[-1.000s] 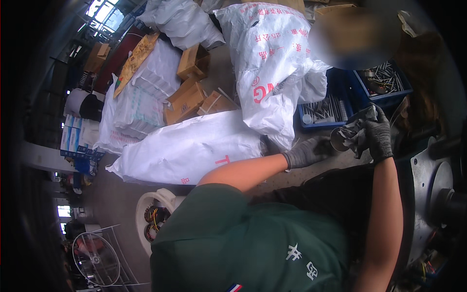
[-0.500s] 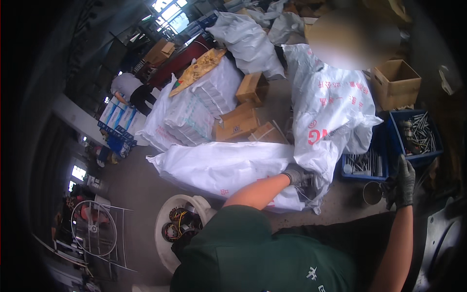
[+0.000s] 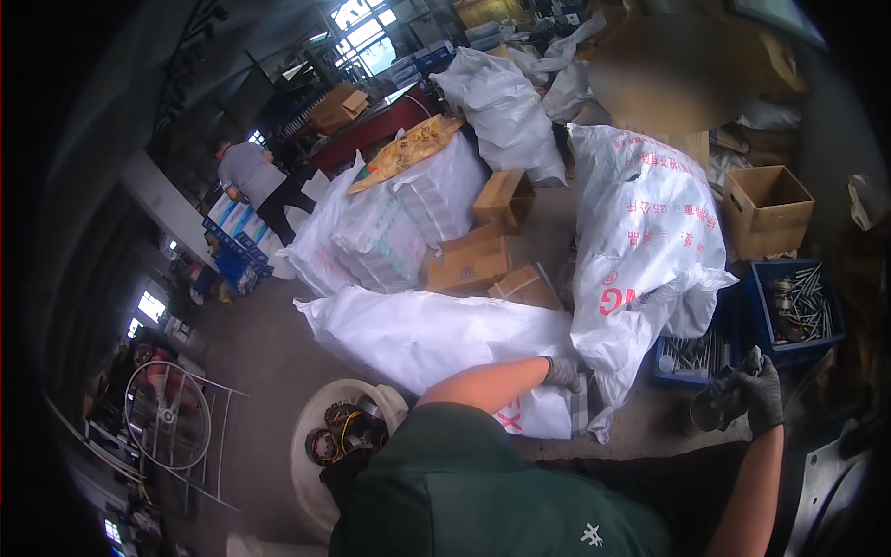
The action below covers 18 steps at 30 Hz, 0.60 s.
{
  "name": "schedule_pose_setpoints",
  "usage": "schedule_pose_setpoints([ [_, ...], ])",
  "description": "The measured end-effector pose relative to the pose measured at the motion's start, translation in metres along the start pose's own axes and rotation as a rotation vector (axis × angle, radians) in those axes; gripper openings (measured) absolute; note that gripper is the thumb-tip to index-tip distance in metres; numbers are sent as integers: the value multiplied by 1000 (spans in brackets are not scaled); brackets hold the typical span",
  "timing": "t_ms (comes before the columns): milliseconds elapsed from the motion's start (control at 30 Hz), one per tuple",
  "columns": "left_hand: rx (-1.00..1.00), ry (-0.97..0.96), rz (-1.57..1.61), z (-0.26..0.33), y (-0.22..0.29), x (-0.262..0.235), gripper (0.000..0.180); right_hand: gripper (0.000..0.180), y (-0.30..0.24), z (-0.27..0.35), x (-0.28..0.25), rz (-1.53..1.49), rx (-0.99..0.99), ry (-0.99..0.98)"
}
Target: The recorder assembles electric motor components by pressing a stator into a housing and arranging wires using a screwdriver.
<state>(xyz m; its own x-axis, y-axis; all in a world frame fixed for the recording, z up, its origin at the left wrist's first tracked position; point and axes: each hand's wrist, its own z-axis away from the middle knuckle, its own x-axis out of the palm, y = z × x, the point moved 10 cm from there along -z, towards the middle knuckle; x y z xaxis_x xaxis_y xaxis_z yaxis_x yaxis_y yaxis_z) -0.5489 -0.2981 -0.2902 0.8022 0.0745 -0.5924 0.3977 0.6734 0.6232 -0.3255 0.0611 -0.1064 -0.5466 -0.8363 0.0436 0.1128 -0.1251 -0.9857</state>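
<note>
My left hand (image 3: 562,374), in a grey glove, is at the right end of a long white sack (image 3: 418,334) lying on the floor. Its fingers are bent over the sack's edge, the tips partly hidden. My right hand (image 3: 763,395), also gloved, is closed around something dark that I cannot make out. Right beside its fingers is a round, hollow metal piece (image 3: 708,411); whether the hand holds it is unclear. Behind the right hand stand a blue bin of metal rods (image 3: 682,379) and another blue bin (image 3: 789,349) with rods and a coil-wound part.
A printed white sack (image 3: 640,232) stands ahead. Cardboard boxes (image 3: 469,265) and stacked white packs (image 3: 376,246) lie farther left. Near my left elbow is a pale tub (image 3: 306,464) holding wound coils. A wheeled metal frame (image 3: 212,427) and another person (image 3: 251,172) are at left.
The view has tilted, so the scene sits lower. My right hand has moved slightly left and its fingers have curled in. My left hand has shifted along the sack's end.
</note>
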Motion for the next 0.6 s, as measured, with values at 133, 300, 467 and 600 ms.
schedule_pose_setpoints([
  [133,16,53,151,12,61,-1,74,26,17,6,-22,-157,54,-7],
  [300,158,-73,1015,-10,187,9,38,25,45,22,-57,-420,241,59],
  [467,316,-186,1343,-15,285,28,43,11,14,33,-18,-303,132,-4],
  [600,429,-425,1333,-35,325,64,49,24,20,42,-61,-194,68,149],
])
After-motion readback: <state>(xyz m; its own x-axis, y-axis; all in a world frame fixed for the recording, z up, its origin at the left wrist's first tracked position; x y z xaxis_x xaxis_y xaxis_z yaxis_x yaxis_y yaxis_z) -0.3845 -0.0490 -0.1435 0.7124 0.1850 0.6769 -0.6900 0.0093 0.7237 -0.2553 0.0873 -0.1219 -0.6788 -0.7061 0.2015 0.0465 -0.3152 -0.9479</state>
